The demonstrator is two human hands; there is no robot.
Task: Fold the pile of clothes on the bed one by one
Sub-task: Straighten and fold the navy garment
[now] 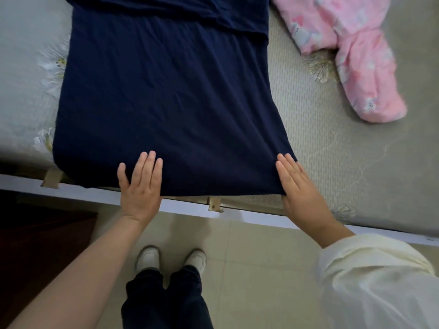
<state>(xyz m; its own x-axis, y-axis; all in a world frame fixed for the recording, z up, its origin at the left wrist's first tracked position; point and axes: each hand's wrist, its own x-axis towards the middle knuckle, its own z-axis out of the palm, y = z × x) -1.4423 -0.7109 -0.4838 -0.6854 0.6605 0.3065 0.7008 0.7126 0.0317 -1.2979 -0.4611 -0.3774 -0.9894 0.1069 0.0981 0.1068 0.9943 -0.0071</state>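
A large navy blue garment (pixel 164 96) lies spread flat on the bed (pixel 332 150), its near hem reaching the bed's front edge. My left hand (pixel 141 184) lies flat on the near hem, fingers straight and pointing away from me. My right hand (pixel 300 188) rests flat along the garment's near right corner, fingers straight, partly on the fabric and partly on the mattress cover. Across the garment's far end a folded layer of the same navy cloth (pixel 190 13) lies over it.
A pink printed garment (pixel 351 55) lies crumpled at the far right of the bed. The white bed frame rail (pixel 237 216) runs along the front edge. Below it are beige floor tiles (pixel 261 269), my white shoes, and a dark wooden piece (pixel 35 245) at left.
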